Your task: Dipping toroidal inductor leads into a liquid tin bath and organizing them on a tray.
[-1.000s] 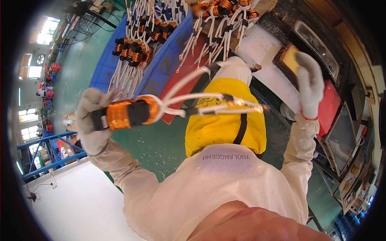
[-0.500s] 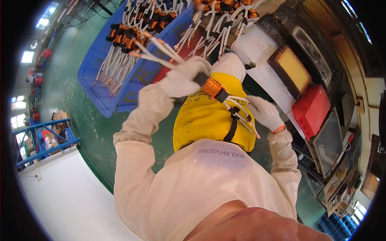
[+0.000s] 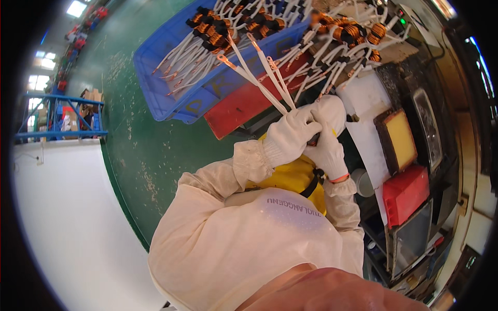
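A copper-wound choke coil with white leads (image 3: 262, 88) is between my two white-gloved hands, in front of my yellow apron (image 3: 282, 176). My left hand (image 3: 291, 132) is closed round it, and the bare copper lugs of its leads point up and away. Close against it, my right hand (image 3: 326, 150) has its fingers wrapped round the same coil. Most of the winding is hidden by the gloves; only a small dark and orange bit shows between them. Beyond the leads stands a blue crate (image 3: 155, 106) filled with similar coils.
More coils (image 3: 358, 36) are heaped right of the crate. A red box (image 3: 228, 122) sits below the crate. To my right are a dark-framed yellow block (image 3: 400, 141), a red bin (image 3: 407, 194) and a round pale can (image 3: 362, 182). A white surface (image 3: 67, 207) lies left.
My hands have come together round the coil, and its leads now point more upward. The right hand has left the near leads for the coil body. The view has shifted left.
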The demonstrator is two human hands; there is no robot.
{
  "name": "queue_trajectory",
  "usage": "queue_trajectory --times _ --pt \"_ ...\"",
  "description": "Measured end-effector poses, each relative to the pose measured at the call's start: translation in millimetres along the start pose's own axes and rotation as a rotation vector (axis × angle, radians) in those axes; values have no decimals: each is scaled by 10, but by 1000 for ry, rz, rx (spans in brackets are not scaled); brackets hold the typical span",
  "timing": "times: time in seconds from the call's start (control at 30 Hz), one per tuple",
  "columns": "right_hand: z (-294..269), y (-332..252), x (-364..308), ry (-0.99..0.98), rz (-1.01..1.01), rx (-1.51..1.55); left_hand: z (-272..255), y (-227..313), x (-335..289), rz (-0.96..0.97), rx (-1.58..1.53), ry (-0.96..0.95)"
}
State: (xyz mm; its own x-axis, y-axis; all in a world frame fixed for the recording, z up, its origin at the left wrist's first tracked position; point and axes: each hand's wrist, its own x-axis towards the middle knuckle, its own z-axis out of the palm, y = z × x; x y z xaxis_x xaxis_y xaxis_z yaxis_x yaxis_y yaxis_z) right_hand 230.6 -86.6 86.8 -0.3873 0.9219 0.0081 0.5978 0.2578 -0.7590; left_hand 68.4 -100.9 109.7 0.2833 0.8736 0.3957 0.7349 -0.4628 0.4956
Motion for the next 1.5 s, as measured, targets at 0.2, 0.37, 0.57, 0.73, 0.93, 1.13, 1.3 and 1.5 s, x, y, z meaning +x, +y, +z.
queue_trajectory --times 0.2,0.37,0.57,0.73,0.93,1.13,1.3,1.5 --pt "5 -70 59 18 102 -10 -217 -116 -52 -201 -233 -126" --pt "-122 86 -15 49 117 171 -312 -809 -148 -593 -1160 -312" --pt "-160 166 -89 49 131 252 -322 -978 7 -639 -1342 108" --pt "-81 187 -140 69 93 255 -290 -1026 235 -621 -1352 178" --pt "-41 133 -191 117 79 246 -138 -1089 316 -695 -1416 214" --pt "-3 123 -234 131 -71 133 220 -1306 336 -716 -1590 196" --pt "-28 43 -219 121 26 118 -151 -1047 421 -656 -1273 179" --pt "0 8 -231 136 -28 79 -300 -929 564 -751 -895 176"
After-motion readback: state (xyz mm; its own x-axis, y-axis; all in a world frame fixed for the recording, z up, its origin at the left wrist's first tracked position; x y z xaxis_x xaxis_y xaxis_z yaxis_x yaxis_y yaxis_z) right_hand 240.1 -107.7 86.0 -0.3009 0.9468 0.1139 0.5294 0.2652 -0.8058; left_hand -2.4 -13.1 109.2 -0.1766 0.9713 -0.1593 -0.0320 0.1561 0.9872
